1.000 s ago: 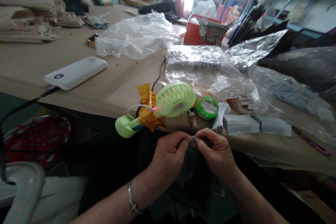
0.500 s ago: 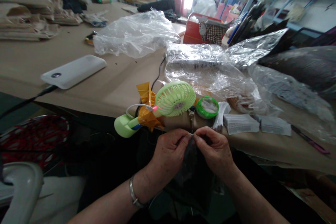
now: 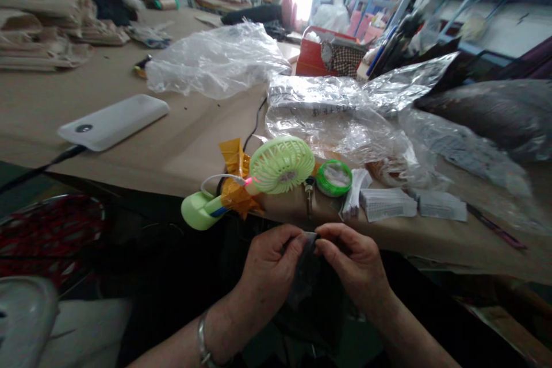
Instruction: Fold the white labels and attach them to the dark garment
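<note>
My left hand pinches the top edge of a thin, see-through greyish piece, either plastic or sheer cloth. It hangs over my dark lap, and its lower end is lost in shadow. My right hand pinches the same pale edge a little to the right, thumb against forefinger. Just beyond my fingers, a small metal rod with a dark knob stands at the table edge. A green hand fan is fixed there with brown tape.
Right of the fan sit a green round tub and stacks of white printed labels. Scissors or snips lie farther right. Clear plastic bags cover the table behind, with a white power bank at left.
Both hands have drawn down, away from the metal rod. The fingertips are slightly farther apart, and more of the piece's pale top edge shows between them.
</note>
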The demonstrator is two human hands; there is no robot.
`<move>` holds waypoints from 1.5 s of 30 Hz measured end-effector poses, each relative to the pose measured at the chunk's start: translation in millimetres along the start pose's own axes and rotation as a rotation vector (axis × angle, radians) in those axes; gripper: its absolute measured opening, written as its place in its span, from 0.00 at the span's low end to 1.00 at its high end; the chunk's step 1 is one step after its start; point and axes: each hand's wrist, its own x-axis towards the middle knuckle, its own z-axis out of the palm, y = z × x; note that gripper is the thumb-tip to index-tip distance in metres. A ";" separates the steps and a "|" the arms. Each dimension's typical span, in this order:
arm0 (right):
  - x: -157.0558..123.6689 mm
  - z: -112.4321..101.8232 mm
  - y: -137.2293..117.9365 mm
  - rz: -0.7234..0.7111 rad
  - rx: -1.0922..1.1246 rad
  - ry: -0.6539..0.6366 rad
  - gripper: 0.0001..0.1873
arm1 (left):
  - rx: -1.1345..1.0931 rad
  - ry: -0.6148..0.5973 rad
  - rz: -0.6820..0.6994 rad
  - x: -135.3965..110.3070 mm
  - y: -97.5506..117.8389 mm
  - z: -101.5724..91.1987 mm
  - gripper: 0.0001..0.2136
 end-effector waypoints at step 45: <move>-25.5 -65.6 25.1 -0.516 -0.770 0.274 0.17 | -0.703 -0.243 -0.657 6.4 14.5 59.6 0.12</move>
